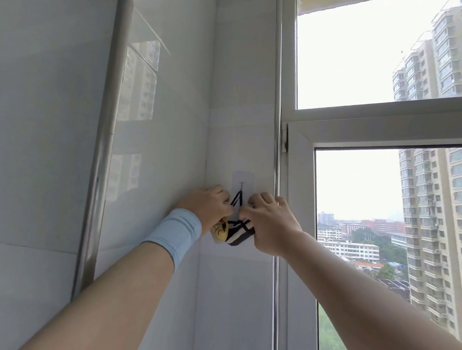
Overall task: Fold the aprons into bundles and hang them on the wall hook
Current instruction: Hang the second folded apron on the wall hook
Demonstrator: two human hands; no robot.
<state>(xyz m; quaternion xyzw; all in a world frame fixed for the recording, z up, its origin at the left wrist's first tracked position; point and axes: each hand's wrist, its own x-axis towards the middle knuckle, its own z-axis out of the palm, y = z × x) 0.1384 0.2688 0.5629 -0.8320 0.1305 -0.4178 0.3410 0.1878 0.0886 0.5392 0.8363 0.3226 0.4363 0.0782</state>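
Two bare forearms are stretching up from the bottom edge, cut off below the elbows, the left one wearing a pale blue wristband (179,230). Further up, the left hand (207,205) is curling its fingers and pinching the black strap (238,199). The right hand (269,222) is pinching the same strap from the other side; both sets of fingertips are hiding behind the knuckles. Between and just under the hands the folded apron bundle (231,232), yellow, white and black, is hanging against the wall, partly covered. Its strap is looping over the wall hook (241,185), whose clear plate is sitting between the wall's inner corner and the window frame (298,164). Hazy tower blocks (441,221) are showing beyond the glass.
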